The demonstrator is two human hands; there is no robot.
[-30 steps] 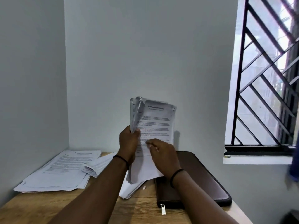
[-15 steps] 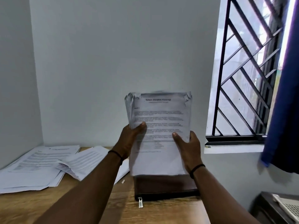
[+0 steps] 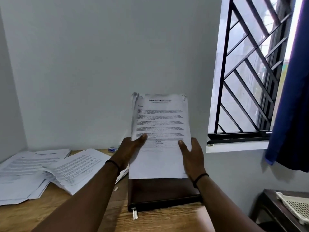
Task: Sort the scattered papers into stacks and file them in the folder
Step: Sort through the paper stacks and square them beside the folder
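Observation:
A stack of printed papers point(image 3: 160, 124) stands upright with its lower edge on the dark brown zipped folder point(image 3: 160, 193). My left hand point(image 3: 129, 152) grips the stack's left edge, thumb on the front page. My right hand point(image 3: 192, 156) grips its right edge in the same way. The folder lies closed on the wooden table point(image 3: 167, 221), its metal zip pull point(image 3: 134, 213) hanging at the near left corner. More printed sheets point(image 3: 75, 168) and a second loose pile point(image 3: 23, 173) lie spread on the table's left half.
Grey walls close the table's back and left sides. At the right are a barred window point(image 3: 247, 81) and a blue curtain point(image 3: 291, 106). A dark side table with a white mesh tray point(image 3: 294, 206) stands low right. A small blue object point(image 3: 112, 149) lies by the back wall.
The view swung right. My right hand moved from the front of the stack to its right edge, and the fanned sheets have come together into one squared stack standing on the folder.

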